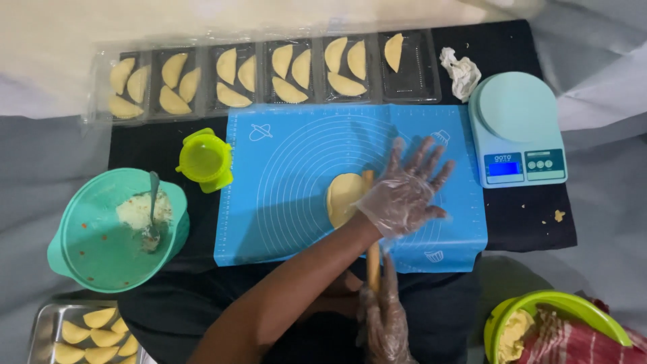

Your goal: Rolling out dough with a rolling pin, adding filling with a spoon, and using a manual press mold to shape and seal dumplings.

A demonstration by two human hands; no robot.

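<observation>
A flat round of yellow dough (342,199) lies on a blue silicone mat (290,202). A wooden rolling pin (373,259) lies across the dough's right edge, pointing away from me. My left hand (406,194), in a clear plastic glove, presses flat on the far part of the pin with its fingers spread. My right hand (385,320), also gloved, rests with fingers stretched out over the pin's near end by my lap.
Clear plastic trays (269,71) of folded half-moon pastries line the back. A green press mould (204,160), a teal bowl (74,236) with filling and a spoon, a metal tray (47,323) of pastries, a digital scale (517,128), a crumpled tissue (461,71) and a green bowl (566,303) of dough surround the mat.
</observation>
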